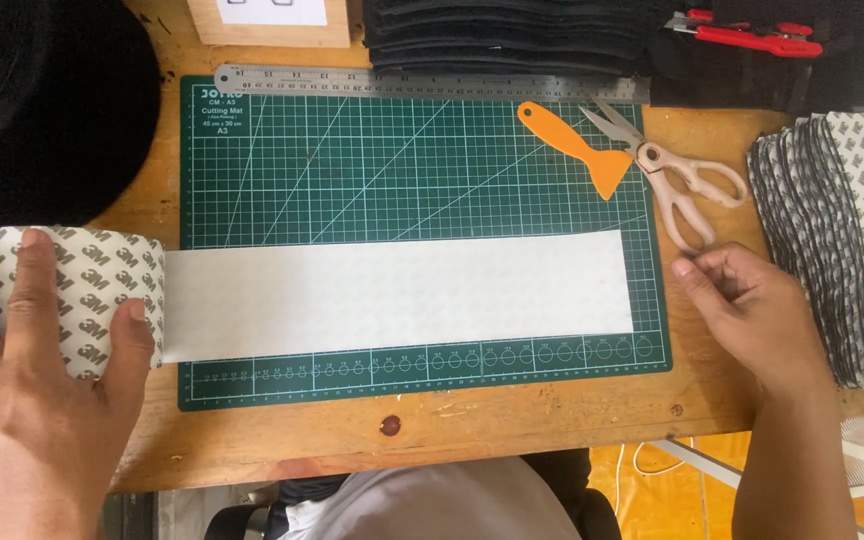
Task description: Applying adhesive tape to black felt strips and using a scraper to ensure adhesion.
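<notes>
Wooden worktable under even, soft light

The wooden table (472,425) has a dark knot near its front edge; below that edge, to the right, an orange floor (652,480) shows with a thin white cable (642,462) lying on it.
</notes>
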